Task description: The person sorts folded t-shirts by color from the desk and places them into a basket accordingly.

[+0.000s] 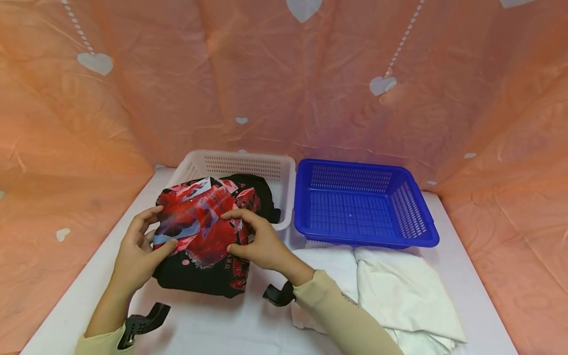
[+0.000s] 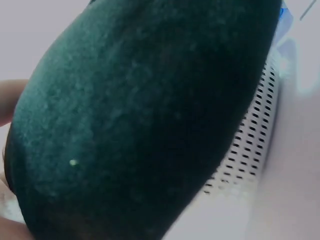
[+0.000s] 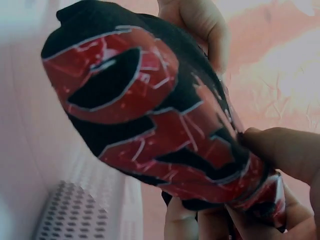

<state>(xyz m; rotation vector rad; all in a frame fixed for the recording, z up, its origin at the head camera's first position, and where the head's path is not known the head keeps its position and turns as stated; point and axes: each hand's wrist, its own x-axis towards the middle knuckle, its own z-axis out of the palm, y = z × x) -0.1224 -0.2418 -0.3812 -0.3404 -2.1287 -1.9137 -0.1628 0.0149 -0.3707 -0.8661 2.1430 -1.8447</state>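
Note:
A folded black garment with a red, white and blue-grey print [image 1: 199, 231] is held up in front of the white basket, partly covering it. My left hand [image 1: 138, 251] grips its left edge, with the thumb on the printed face. At the right side my right hand [image 1: 259, 241] pinches the cloth. In the right wrist view its thumb [image 3: 280, 147] lies on one side of the folded garment [image 3: 145, 95] and the fingers go round the other. Dark cloth [image 2: 140, 120] fills most of the left wrist view, hiding much of the left hand.
The white basket [image 1: 288, 197] at the back holds another black cloth [image 1: 266, 197]. Beside it stands a blue basket [image 1: 350, 212]. Two folded white cloths, one left [image 1: 326, 266] and one right [image 1: 404, 291], lie in front. A patterned orange curtain [image 1: 275, 74] encloses the table [image 1: 199, 325].

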